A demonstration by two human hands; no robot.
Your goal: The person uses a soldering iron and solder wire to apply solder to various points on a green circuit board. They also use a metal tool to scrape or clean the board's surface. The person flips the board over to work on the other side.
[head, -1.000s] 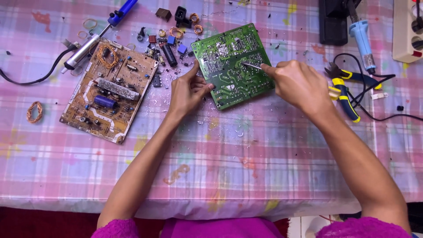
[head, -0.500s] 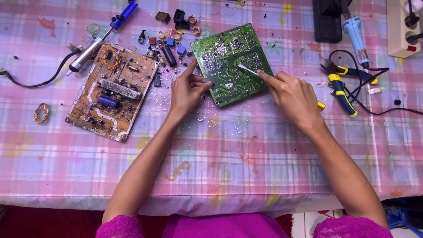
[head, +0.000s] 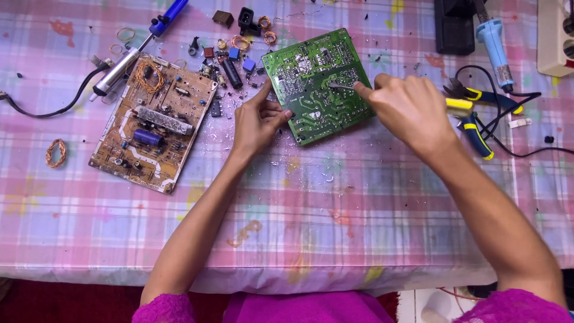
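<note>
A green circuit board [head: 311, 90] lies solder side up on the pink checked tablecloth. My left hand [head: 257, 119] rests on its left edge, fingers spread, steadying it. My right hand [head: 412, 110] grips a thin metal tool [head: 341, 87] whose tip touches the middle of the board. The part of the tool inside the fist is hidden.
A brown circuit board [head: 152, 122] with a coil and capacitor lies to the left. Several loose components [head: 230, 57] are scattered above. A blue-handled desoldering pump [head: 137, 48], yellow-and-blue pliers [head: 472, 113], a blue soldering iron [head: 493, 42], a power strip [head: 556, 33] and a copper wire ring [head: 57, 152] are around.
My right hand has shifted slightly with the tool tip on the green board. The view has drifted a little. My left hand stays on the board's edge.
</note>
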